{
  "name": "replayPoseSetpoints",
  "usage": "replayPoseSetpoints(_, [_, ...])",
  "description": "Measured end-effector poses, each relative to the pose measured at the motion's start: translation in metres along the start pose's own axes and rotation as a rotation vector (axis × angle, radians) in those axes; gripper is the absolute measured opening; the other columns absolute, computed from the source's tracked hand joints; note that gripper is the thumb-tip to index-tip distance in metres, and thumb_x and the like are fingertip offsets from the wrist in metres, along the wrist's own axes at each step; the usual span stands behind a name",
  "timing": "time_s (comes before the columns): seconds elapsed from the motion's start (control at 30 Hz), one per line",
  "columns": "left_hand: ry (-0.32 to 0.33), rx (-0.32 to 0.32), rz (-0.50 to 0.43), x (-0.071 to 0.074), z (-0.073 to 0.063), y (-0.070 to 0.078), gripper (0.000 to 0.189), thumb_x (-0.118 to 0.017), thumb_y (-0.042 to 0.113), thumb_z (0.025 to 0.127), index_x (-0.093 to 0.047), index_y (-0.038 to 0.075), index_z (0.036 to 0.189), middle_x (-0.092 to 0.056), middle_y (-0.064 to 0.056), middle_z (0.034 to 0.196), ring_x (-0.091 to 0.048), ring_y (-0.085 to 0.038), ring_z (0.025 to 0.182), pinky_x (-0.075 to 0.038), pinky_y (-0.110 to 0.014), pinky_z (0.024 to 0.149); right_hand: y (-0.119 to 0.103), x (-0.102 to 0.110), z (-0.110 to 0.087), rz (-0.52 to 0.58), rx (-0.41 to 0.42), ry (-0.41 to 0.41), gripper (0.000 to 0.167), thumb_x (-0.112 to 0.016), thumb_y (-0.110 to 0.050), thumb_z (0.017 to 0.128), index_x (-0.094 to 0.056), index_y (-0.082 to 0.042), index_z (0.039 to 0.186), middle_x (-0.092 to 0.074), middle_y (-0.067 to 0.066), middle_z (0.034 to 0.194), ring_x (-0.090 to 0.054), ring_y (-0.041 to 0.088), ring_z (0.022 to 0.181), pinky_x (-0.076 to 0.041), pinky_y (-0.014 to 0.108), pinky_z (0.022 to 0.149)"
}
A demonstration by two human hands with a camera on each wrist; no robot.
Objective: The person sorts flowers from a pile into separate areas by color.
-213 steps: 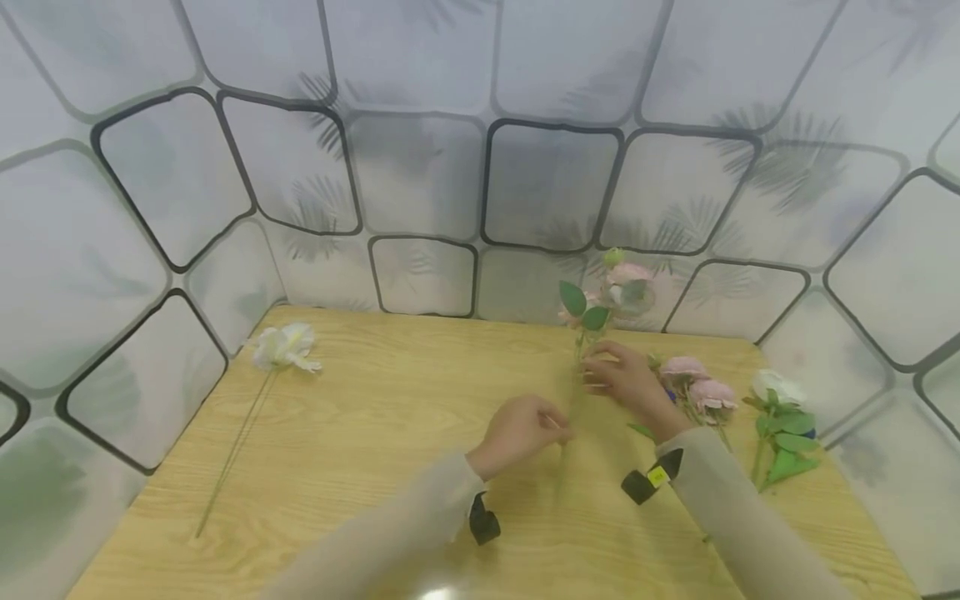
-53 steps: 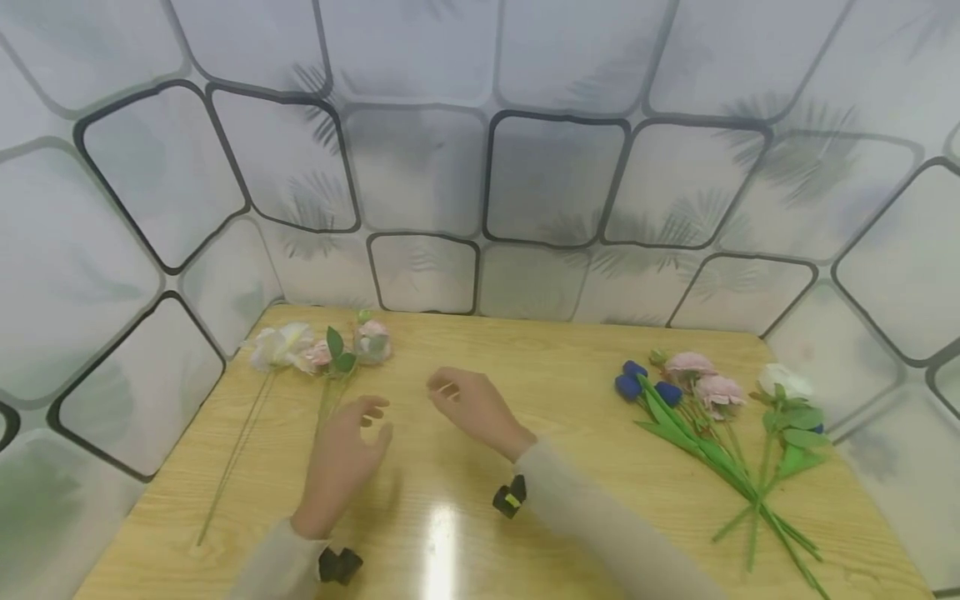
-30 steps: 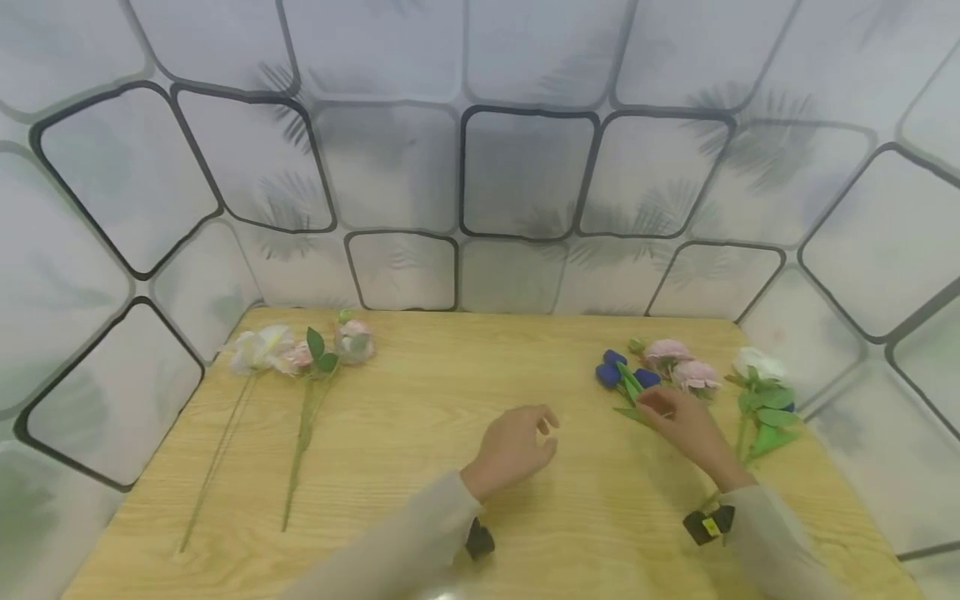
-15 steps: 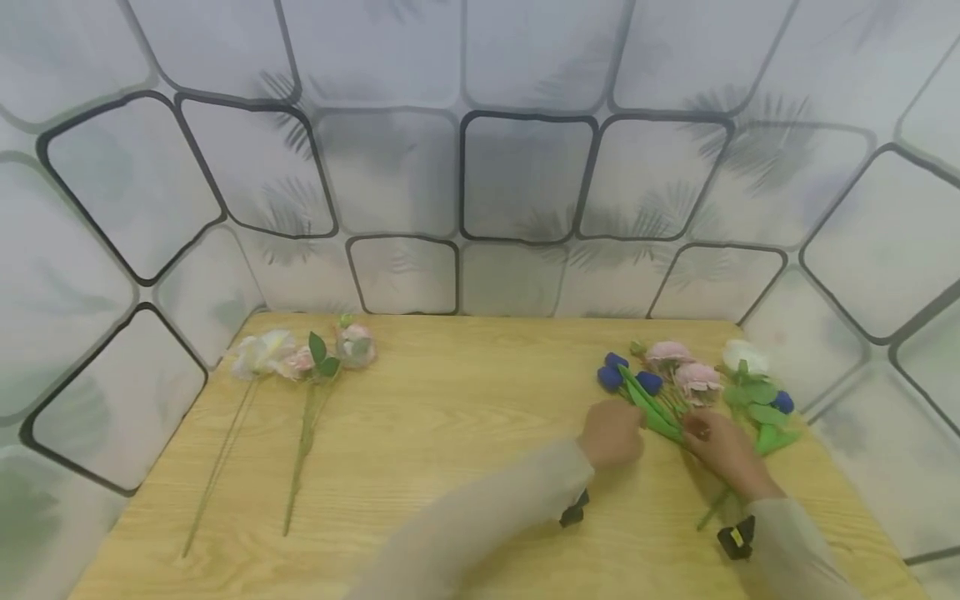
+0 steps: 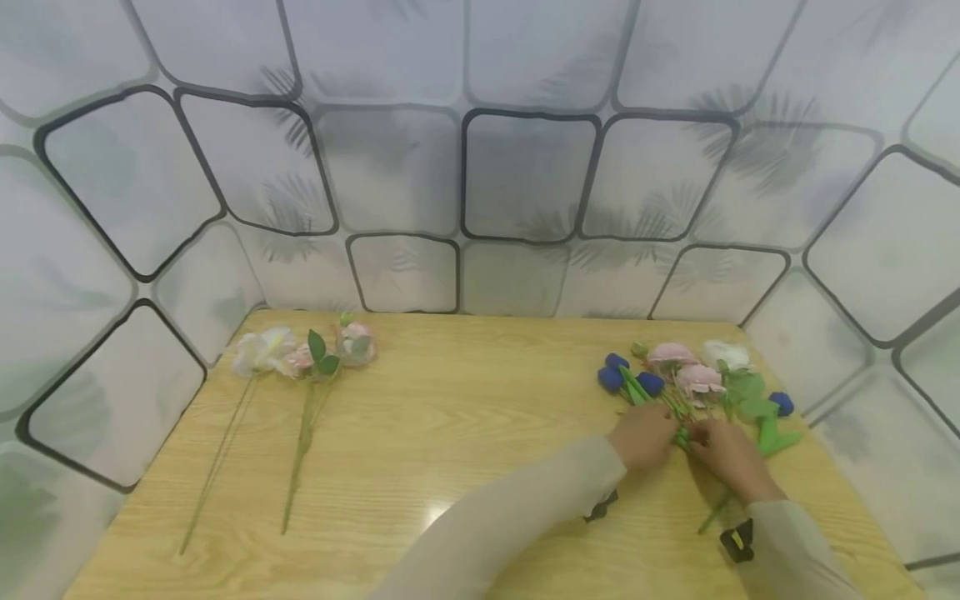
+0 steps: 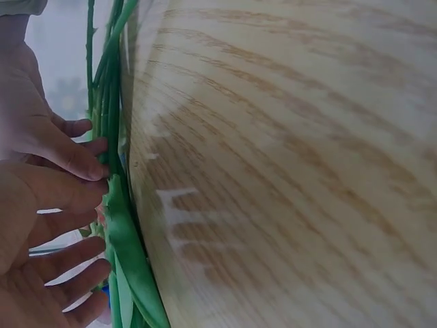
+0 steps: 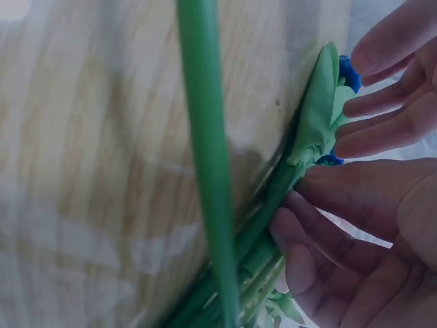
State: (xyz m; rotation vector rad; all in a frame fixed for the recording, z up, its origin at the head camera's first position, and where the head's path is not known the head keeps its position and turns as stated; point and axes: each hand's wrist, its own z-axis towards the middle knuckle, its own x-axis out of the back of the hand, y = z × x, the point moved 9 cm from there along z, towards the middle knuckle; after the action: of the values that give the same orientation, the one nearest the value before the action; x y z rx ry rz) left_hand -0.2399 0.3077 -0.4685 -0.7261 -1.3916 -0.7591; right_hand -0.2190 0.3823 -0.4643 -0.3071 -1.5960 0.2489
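At the right of the table lies a bunch of artificial flowers: blue tulips [image 5: 611, 378] with broad green leaves [image 6: 130, 253], pink flowers [image 5: 699, 381] and a white rose [image 5: 726, 356]. My right hand [image 5: 731, 458] pinches the green stems [image 7: 263, 236] between thumb and fingers, just below the leaves. Beside it, my left hand [image 5: 643, 437] reaches in from the left. Its fingers [image 6: 78, 260] are spread and fairly straight, right at the leaves. Another blue flower [image 5: 782, 403] lies right of the rose's leaves. Both hands cover part of the stems in the head view.
On the table's left lie a white flower [image 5: 264, 352] on a long thin stem and, beside it, a pink flower spray [image 5: 356, 345] with green leaves. A patterned curtain or wall [image 5: 405, 175] stands around the wooden table [image 5: 450, 392] at the back and sides.
The pink spray, earlier between both hands, now lies at the left. Both hands have moved right to the bunch, the left following the right. The white rose has shifted left towards the pink flowers.
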Motion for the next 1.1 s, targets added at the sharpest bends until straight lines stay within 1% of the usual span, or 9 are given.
replayPoseSetpoints(0.2, [-0.084, 0.016, -0.018, -0.012, -0.002, -0.001, 0.026, -0.06, 0.032, 0.089, -0.06, 0.026, 0.115, -0.058, 0.011, 0.112, -0.057, -0.003, 0.1, -0.047, -0.016, 0.087, -0.001, -0.006, 0.003, 0.027, -0.004, -0.026, 0.014, -0.064, -0.006, 0.082, -0.068, 0.003, 0.091, -0.068, 0.024, 0.092, -0.064, 0.039, 0.082, -0.051, 0.053, 0.075])
replayPoseSetpoints(0.27, [-0.085, 0.007, -0.013, -0.014, -0.002, -0.002, 0.024, -0.06, 0.031, 0.089, -0.061, 0.026, 0.113, -0.058, 0.011, 0.11, -0.057, -0.003, 0.097, -0.048, -0.016, 0.083, -0.001, -0.007, 0.003, 0.033, 0.0, -0.031, 0.012, -0.063, -0.006, 0.082, -0.068, 0.003, 0.089, -0.069, 0.023, 0.09, -0.064, 0.037, 0.081, -0.051, 0.052, 0.073])
replayPoseSetpoints(0.37, [-0.084, -0.008, -0.015, -0.014, -0.004, -0.002, 0.022, -0.06, 0.029, 0.089, -0.063, 0.025, 0.11, -0.059, 0.01, 0.108, -0.058, -0.003, 0.094, -0.049, -0.015, 0.079, -0.002, -0.008, 0.004, 0.045, 0.014, -0.024, 0.007, -0.061, -0.004, 0.082, -0.067, 0.0, 0.082, -0.068, 0.014, 0.078, -0.061, 0.026, 0.069, -0.05, 0.042, 0.063])
replayPoseSetpoints(0.53, [-0.089, -0.004, -0.033, -0.016, -0.005, -0.003, 0.018, -0.059, 0.027, 0.09, -0.063, 0.024, 0.108, -0.058, 0.009, 0.11, -0.058, -0.003, 0.09, -0.049, -0.015, 0.073, -0.003, -0.007, 0.005, 0.071, 0.022, -0.005, 0.013, -0.054, -0.003, 0.081, -0.057, -0.007, 0.069, -0.048, -0.001, 0.059, -0.041, 0.014, 0.055, -0.034, 0.027, 0.051])
replayPoseSetpoints(0.63, [-0.086, 0.007, -0.039, -0.016, -0.005, -0.003, 0.014, -0.058, 0.027, 0.091, -0.063, 0.025, 0.103, -0.057, 0.009, 0.109, -0.058, -0.003, 0.085, -0.05, -0.016, 0.068, -0.001, -0.006, 0.006, 0.094, 0.018, 0.01, 0.013, -0.052, -0.003, 0.081, -0.056, -0.006, 0.069, -0.045, -0.002, 0.058, -0.04, 0.014, 0.055, -0.033, 0.026, 0.052])
replayPoseSetpoints(0.77, [-0.071, 0.032, -0.086, -0.016, -0.004, -0.005, 0.011, -0.058, 0.027, 0.09, -0.063, 0.024, 0.099, -0.059, 0.009, 0.105, -0.057, -0.003, 0.082, -0.049, -0.016, 0.066, 0.0, -0.002, 0.01, 0.126, 0.015, 0.022, 0.01, -0.053, -0.003, 0.082, -0.061, -0.002, 0.075, -0.054, 0.001, 0.064, -0.044, 0.014, 0.059, -0.038, 0.027, 0.055])
replayPoseSetpoints(0.9, [-0.049, 0.132, -0.278, -0.014, -0.005, -0.014, 0.01, -0.058, 0.024, 0.089, -0.064, 0.022, 0.097, -0.062, 0.01, 0.097, -0.058, -0.003, 0.078, -0.047, -0.017, 0.062, -0.005, 0.004, 0.014, 0.145, 0.019, 0.043, 0.014, -0.054, -0.004, 0.084, -0.065, 0.004, 0.083, -0.065, 0.013, 0.074, -0.057, 0.021, 0.066, -0.049, 0.036, 0.061])
replayPoseSetpoints(1.03, [-0.012, 0.269, -0.56, -0.011, -0.01, -0.027, 0.021, -0.059, 0.024, 0.09, -0.064, 0.02, 0.109, -0.066, 0.01, 0.106, -0.063, -0.005, 0.092, -0.05, -0.018, 0.074, -0.012, 0.01, 0.017, 0.163, 0.025, 0.056, 0.018, -0.054, -0.006, 0.087, -0.064, 0.008, 0.09, -0.067, 0.025, 0.089, -0.063, 0.038, 0.082, -0.053, 0.049, 0.073])
replayPoseSetpoints(1.1, [0.006, 0.309, -0.683, -0.011, -0.012, -0.03, 0.027, -0.059, 0.024, 0.091, -0.062, 0.018, 0.117, -0.066, 0.009, 0.113, -0.062, -0.006, 0.102, -0.05, -0.019, 0.083, -0.015, 0.013, 0.019, 0.183, 0.023, 0.062, 0.018, -0.054, -0.007, 0.089, -0.063, 0.009, 0.092, -0.066, 0.027, 0.092, -0.062, 0.043, 0.087, -0.053, 0.049, 0.074])
